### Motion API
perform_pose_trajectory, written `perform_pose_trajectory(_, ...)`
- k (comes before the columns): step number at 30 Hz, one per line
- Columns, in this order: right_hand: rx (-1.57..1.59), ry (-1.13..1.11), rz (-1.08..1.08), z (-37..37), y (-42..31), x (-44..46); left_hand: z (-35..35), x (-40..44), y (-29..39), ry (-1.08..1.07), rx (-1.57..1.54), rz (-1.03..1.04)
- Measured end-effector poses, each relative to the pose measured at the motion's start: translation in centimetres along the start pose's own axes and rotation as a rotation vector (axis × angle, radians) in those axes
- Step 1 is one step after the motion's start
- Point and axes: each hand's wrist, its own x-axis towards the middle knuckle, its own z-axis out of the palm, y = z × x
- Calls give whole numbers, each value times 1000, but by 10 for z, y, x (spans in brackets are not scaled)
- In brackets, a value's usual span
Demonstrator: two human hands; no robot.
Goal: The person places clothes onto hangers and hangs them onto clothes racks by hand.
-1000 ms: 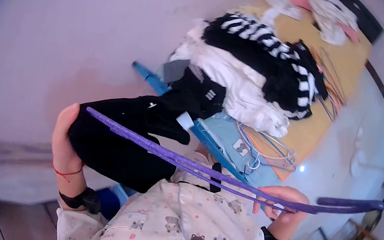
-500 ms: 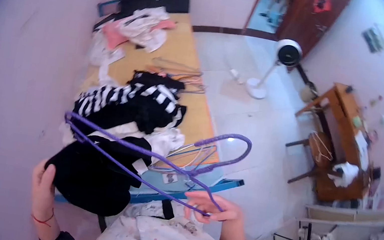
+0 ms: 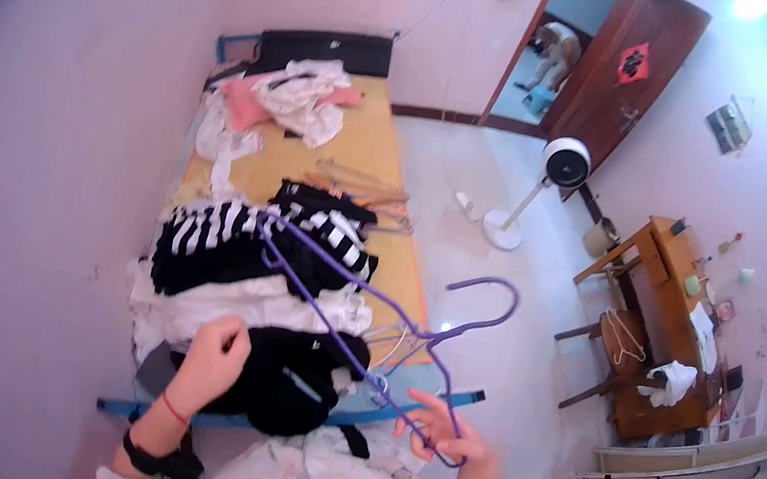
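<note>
A purple clothes hanger (image 3: 335, 333) is held up in my right hand (image 3: 444, 434), whose fingers grip its near corner. Its hook points to the right and its far end reaches over the striped clothing. My left hand (image 3: 213, 361) is curled closed above the near edge of the bed, with nothing visible in it. Just beside it, a black garment (image 3: 294, 382) lies bunched on the bed's edge, in front of my body. White clothing (image 3: 241, 302) and a black-and-white striped garment (image 3: 212, 236) lie beyond.
More hangers (image 3: 361, 190) lie farther up the bed (image 3: 380, 138), with pink and white clothes (image 3: 295, 98) near its head. A standing fan (image 3: 567, 164), a wooden chair (image 3: 603, 352) and a desk (image 3: 670, 287) stand to the right. A person (image 3: 558, 56) is beyond the doorway.
My left hand has let go of the black garment, which now lies on the bed edge. The hanger has swung farther from me, still in my right hand. The camera view has tilted up.
</note>
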Motion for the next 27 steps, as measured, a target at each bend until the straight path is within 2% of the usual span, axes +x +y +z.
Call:
perform_pose_trajectory(3,4,42,-25,1,1,1,-2,7,-8,45,30,50)
perform_pose_trajectory(6,36,81,-26,2,-2,7,11,-10,-30,178,33,21)
perform_pose_trajectory(8,18,87,-37,-2,-3,7,12,-15,-27,182,93,-68)
perform_pose_trajectory(10,20,86,44,-15,-2,8,24,-15,-59,323,135,-42)
perform_pose_trajectory(12,3,-1,62,-33,-10,20,21,-20,-21,395,76,-210)
perform_pose_trajectory(14,35,-15,98,-33,-5,21,17,-21,-39,452,104,-226)
perform_pose_trajectory(15,102,-38,153,-40,-8,26,18,-27,-30,394,187,-275)
perform_pose_trajectory(17,52,-84,159,-43,-13,43,11,-30,-44,271,267,-289)
perform_pose_trajectory(18,38,-130,207,-52,-19,35,6,-26,-27,205,285,-351)
perform_pose_trajectory(20,70,-140,224,-58,-15,36,1,-25,-18,179,267,-319)
perform_pose_trajectory(22,8,-200,181,-66,-19,46,-10,-21,-4,199,306,-202)
perform_pose_trajectory(23,44,-219,241,-65,-23,46,-18,-14,11,238,427,-40)
perform_pose_trajectory(25,-42,-222,172,-61,-25,50,-37,-11,38,346,514,45)
perform_pose_trajectory(26,-7,-255,229,-55,-25,49,-43,-10,48,446,605,117)
perform_pose_trajectory(27,-13,-262,176,-48,-28,48,-52,-10,58,483,650,99)
